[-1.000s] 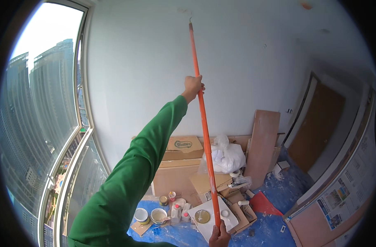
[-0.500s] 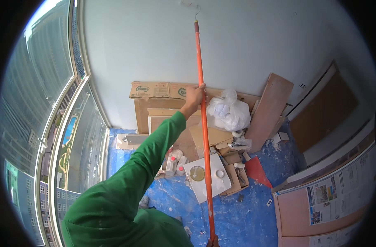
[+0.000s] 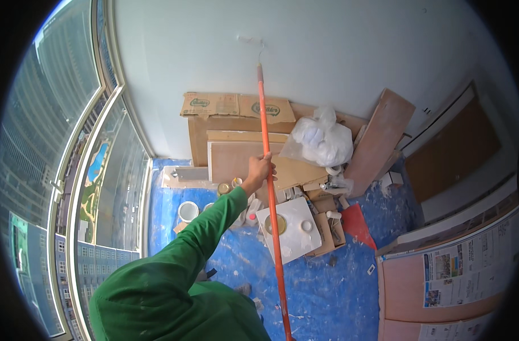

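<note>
My left hand (image 3: pixel 260 171) is wrapped round the middle of a long orange extension pole (image 3: pixel 272 224). A wire frame at the pole's top carries a white paint roller (image 3: pixel 249 40), which lies against the pale wall (image 3: pixel 174 51). The pole slants from the wall down to the lower edge of the picture. My left arm, in a green sleeve (image 3: pixel 202 233), reaches forward along its left side. My right hand cannot be made out; the pole's lower end runs out of the picture.
Cardboard (image 3: pixel 211 104), boards (image 3: pixel 379 142) and a white plastic bag (image 3: pixel 325 139) stand along the wall. A white panel (image 3: pixel 296 247) bears a lid and a roll of tape. An open bucket (image 3: pixel 188 211) sits on blue sheeting (image 3: pixel 350 295). Tall windows (image 3: pixel 117 187) line the left.
The roller and pole have moved down along the wall and slightly left. My left hand has come down and nearer with the pole. My right hand has slipped out at the lower edge.
</note>
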`<state>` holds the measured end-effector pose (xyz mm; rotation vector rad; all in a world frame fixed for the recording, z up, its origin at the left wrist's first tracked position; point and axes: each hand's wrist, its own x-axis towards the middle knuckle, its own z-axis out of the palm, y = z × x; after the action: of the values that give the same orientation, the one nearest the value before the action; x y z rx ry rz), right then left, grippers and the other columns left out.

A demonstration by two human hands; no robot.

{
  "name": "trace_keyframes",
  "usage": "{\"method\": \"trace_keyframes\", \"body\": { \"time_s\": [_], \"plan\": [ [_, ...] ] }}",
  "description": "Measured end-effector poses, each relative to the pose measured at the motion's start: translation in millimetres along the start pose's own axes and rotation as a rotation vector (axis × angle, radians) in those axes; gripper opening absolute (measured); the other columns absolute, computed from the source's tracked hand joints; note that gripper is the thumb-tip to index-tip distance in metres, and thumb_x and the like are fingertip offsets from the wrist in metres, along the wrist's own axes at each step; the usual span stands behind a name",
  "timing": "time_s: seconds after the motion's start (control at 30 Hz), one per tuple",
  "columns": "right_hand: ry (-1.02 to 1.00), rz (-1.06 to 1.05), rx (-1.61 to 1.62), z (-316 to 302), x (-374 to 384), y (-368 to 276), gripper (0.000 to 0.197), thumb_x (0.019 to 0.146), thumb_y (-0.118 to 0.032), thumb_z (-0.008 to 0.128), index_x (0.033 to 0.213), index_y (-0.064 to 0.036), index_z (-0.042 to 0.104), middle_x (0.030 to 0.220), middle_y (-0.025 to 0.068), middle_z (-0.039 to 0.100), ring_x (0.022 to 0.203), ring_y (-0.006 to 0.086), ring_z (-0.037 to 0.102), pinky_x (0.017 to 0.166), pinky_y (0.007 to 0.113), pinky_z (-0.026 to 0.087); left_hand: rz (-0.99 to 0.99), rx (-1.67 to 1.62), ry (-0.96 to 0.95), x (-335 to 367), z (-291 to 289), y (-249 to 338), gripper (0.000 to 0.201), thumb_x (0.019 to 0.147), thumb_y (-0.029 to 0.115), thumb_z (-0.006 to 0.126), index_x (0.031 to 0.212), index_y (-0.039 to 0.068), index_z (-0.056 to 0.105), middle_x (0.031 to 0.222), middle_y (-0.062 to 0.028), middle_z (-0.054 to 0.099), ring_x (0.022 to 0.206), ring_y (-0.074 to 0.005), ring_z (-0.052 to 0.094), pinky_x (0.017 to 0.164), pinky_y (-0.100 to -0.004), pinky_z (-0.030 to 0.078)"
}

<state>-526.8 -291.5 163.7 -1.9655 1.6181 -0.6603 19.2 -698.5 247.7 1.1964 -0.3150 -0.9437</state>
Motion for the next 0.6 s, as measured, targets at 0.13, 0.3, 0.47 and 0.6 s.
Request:
{"method": "trace_keyframes", "body": {
  "time_s": [0.13, 0.3, 0.47, 0.6],
  "plan": [
    [-0.088, 0.110, -0.035, -11, -11, 3, 0.041, 0.091, -0.013, 0.051, 0.132, -0.0135, 0.050, 0.102, 0.0151, 0.066, 0.084, 0.0249, 0.067, 0.070, 0.034, 0.052, -0.045, 0.005, 0.038, 1, -11, -25, 0.035, 0.094, 0.026, 0.051, 0.098, -0.008, 0.054, 0.070, -0.0132, 0.056, 0.049, -0.0187, 0.058, 0.040, -0.0338, 0.054],
    [-0.158, 0.229, -0.071, -24, -4, -12, 0.041, 0.091, -0.012, 0.051, 0.132, -0.0149, 0.049, 0.101, 0.0155, 0.066, 0.084, 0.0250, 0.067, 0.070, 0.034, 0.052, -0.093, 0.026, 0.085, 6, -21, -51, 0.031, 0.093, 0.024, 0.053, 0.094, -0.007, 0.055, 0.066, -0.0118, 0.056, 0.049, -0.0193, 0.057, 0.038, -0.0325, 0.049],
    [-0.197, 0.312, -0.077, -29, -10, -16, 0.042, 0.091, -0.012, 0.051, 0.133, -0.0163, 0.049, 0.100, 0.0159, 0.066, 0.084, 0.0251, 0.067, 0.071, 0.034, 0.053, -0.172, -0.011, 0.123, 9, -29, -74, 0.031, 0.093, 0.024, 0.054, 0.089, -0.006, 0.057, 0.064, -0.0111, 0.056, 0.049, -0.0197, 0.058, 0.038, -0.0322, 0.048],
    [-0.110, 0.218, 0.056, -25, -20, -5, 0.041, 0.093, -0.023, 0.051, 0.133, -0.0213, 0.048, 0.087, 0.0172, 0.067, 0.074, 0.0299, 0.066, 0.063, 0.039, 0.052, -0.179, 0.019, 0.153, 13, -41, -93, 0.034, 0.092, 0.025, 0.054, 0.092, -0.009, 0.058, 0.066, -0.0128, 0.058, 0.050, -0.0211, 0.059, 0.040, -0.0344, 0.050]
  ]
}}
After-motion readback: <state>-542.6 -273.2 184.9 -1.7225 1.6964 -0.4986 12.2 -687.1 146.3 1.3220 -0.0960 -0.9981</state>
